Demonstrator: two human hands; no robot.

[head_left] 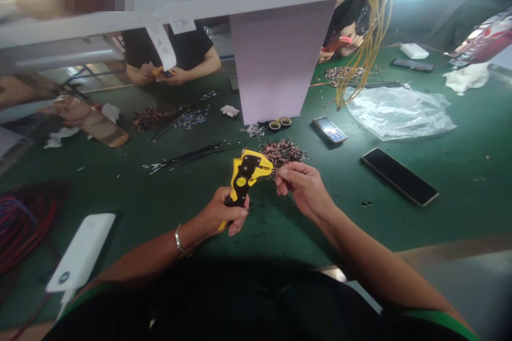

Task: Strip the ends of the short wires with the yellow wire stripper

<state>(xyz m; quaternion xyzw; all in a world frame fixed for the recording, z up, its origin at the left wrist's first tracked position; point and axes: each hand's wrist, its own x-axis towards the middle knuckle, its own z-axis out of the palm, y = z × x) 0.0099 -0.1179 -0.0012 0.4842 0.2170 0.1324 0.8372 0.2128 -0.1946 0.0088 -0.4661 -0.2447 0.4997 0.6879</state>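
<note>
A yellow and black wire stripper (245, 175) is gripped round its handles by my left hand (228, 210), with its jaws pointing right. Close to those jaws, my right hand (304, 186) has thumb and forefinger pinched together. Whatever sits in the pinch is too small to make out. Just behind both hands lies a heap of short dark wire pieces with copper-coloured ends (283, 151). Left of the stripper, a thin bundle of black wires (196, 153) with pale tips rests on the green table (160, 197).
A smartphone (400, 176), a keypad phone (330, 130) and a clear plastic bag (400, 112) lie to the right. A white power bank (82, 253) and coiled red wire (24, 224) are at left. Behind stands a pale panel (280, 58); co-workers' hands show beyond.
</note>
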